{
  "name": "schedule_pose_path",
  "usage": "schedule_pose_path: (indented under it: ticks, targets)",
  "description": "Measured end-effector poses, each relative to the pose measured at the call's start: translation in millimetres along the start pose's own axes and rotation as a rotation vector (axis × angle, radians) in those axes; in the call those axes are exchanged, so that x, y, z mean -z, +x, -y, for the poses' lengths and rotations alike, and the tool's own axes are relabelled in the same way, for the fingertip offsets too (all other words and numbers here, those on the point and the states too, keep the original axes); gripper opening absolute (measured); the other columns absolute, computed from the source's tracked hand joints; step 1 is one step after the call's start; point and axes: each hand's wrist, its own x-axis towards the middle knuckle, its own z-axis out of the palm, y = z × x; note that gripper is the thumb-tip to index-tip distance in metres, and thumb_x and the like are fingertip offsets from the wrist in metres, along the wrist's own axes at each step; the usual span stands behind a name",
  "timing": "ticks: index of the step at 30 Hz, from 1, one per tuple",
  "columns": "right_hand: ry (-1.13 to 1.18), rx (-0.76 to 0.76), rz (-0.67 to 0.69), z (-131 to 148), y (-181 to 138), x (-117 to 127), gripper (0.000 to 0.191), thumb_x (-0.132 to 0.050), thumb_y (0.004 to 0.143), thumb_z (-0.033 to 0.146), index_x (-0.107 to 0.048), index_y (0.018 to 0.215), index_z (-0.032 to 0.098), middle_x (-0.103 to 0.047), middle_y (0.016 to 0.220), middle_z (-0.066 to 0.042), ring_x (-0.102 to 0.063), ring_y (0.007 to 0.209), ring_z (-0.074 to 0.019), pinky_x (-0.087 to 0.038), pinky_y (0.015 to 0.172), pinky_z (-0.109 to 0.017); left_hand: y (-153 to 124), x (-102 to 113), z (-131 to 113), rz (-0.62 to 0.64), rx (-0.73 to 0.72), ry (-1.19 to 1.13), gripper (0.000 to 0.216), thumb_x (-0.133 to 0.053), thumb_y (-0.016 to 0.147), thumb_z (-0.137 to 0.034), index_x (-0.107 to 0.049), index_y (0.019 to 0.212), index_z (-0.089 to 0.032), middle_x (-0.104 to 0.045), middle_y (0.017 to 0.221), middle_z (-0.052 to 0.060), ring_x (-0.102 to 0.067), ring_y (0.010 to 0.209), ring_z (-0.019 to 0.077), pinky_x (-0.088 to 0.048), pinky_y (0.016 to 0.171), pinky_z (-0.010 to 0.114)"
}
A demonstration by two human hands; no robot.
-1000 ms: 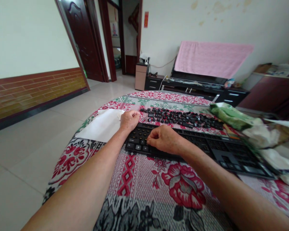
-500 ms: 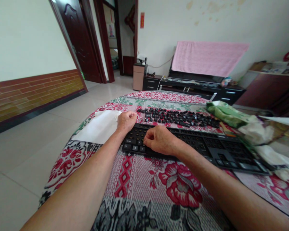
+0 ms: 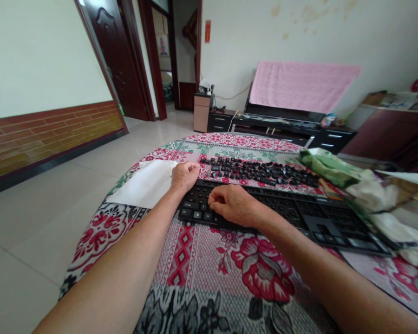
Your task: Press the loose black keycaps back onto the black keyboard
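Observation:
A black keyboard [image 3: 289,211] lies across the patterned tablecloth, with most of its key sockets bare and a few keycaps [image 3: 197,215] seated at its lower left corner. My right hand [image 3: 231,202] is over the left part of the keyboard, thumb and fingertips pinched at the sockets beside those keycaps; whatever is between them is too small to make out. By the keyboard's upper left corner rests my left hand [image 3: 185,176], its fingers curled closed, contents hidden. Behind the keyboard, many loose black keycaps [image 3: 261,170] are spread in a band.
White paper [image 3: 142,183] lies left of my left hand. On the right are a green packet [image 3: 329,167], crumpled pale cloth or tissue [image 3: 372,190] and a brush-like tool [image 3: 329,189]. A TV stand [image 3: 282,130] with a pink towel [image 3: 303,86] above it stands beyond the table.
The view has shifted very slightly. Both hands keep nearly the same places and closed shapes, and the keyboard and loose keycaps stay where they were.

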Motion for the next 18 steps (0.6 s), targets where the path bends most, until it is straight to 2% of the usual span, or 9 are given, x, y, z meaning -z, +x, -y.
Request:
schedule_pose_path:
  ticks: [5, 9, 18]
  targets:
    - [-0.041, 0.125, -0.198, 8.8, 1.3, -11.2, 0.02, -0.046, 0.075, 0.023, -0.066, 0.078, 0.019, -0.059, 0.073, -0.003, -0.049, 0.066, -0.0112, -0.036, 0.062, -0.024, 0.4, 0.5, -0.8, 0.008, 0.001, -0.002, 0.022, -0.05, 0.069, -0.033, -0.067, 0.078, -0.023, -0.067, 0.074, 0.0, -0.059, 0.069, 0.0139, -0.042, 0.067, 0.023]
    - [-0.093, 0.111, -0.134, 15.3, 6.3, -19.8, 0.021, -0.052, 0.072, 0.032, -0.068, 0.082, 0.021, -0.058, 0.076, -0.004, -0.049, 0.066, -0.012, -0.036, 0.061, -0.025, 0.0, 0.2, -1.2, 0.011, 0.007, -0.015, 0.022, -0.049, 0.069, -0.033, -0.067, 0.079, -0.023, -0.067, 0.071, 0.0, -0.059, 0.068, 0.0137, -0.043, 0.066, 0.022]
    - [-0.116, 0.093, -0.115, 13.8, 11.7, -22.5, 0.02, -0.052, 0.07, 0.031, -0.068, 0.075, 0.02, -0.057, 0.071, -0.004, -0.047, 0.061, -0.0117, -0.035, 0.057, -0.026, 0.0, -0.1, 0.4, -0.002, -0.007, -0.032, 0.021, -0.05, 0.068, -0.03, -0.067, 0.078, -0.023, -0.066, 0.069, -0.001, -0.058, 0.066, 0.0131, -0.043, 0.065, 0.022]
